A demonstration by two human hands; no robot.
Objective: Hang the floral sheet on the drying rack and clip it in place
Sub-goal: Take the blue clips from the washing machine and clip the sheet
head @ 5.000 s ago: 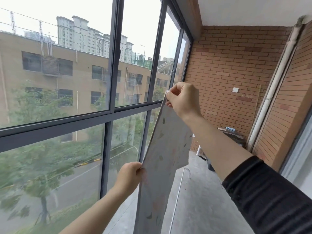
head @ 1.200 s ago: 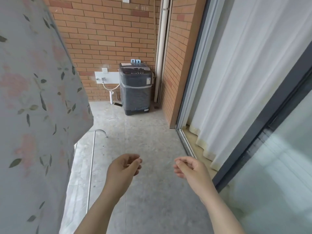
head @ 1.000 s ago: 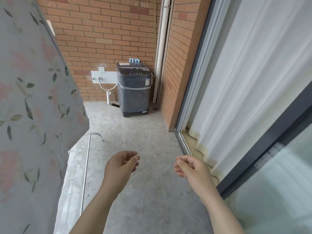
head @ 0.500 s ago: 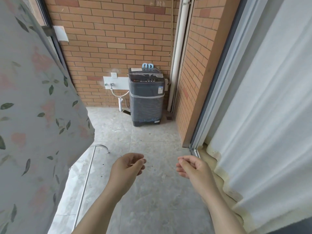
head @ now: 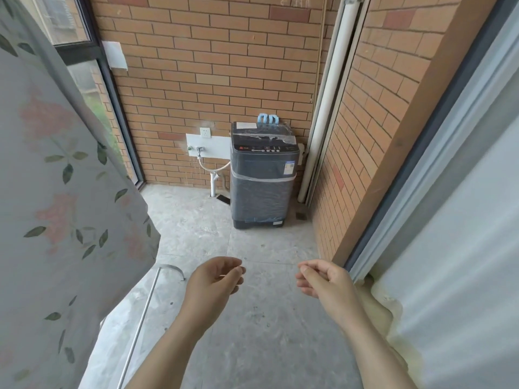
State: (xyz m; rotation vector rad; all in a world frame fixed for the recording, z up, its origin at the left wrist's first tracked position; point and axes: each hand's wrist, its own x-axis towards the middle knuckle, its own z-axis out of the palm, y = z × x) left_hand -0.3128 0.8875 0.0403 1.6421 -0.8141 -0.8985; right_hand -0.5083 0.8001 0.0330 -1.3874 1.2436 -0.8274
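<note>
I'm holding my left hand and right hand out empty, fingers curling loosely. The floral sheet is hanging at my left

A dark grey washing machine (wrapped in clear film) stands on the concrete floor against the brick wall. A tap sits just left of it, a white pipe rises at its right, and a pale curtain hangs further right.

Grey floral sheet draped at left, rack rail below.
</note>
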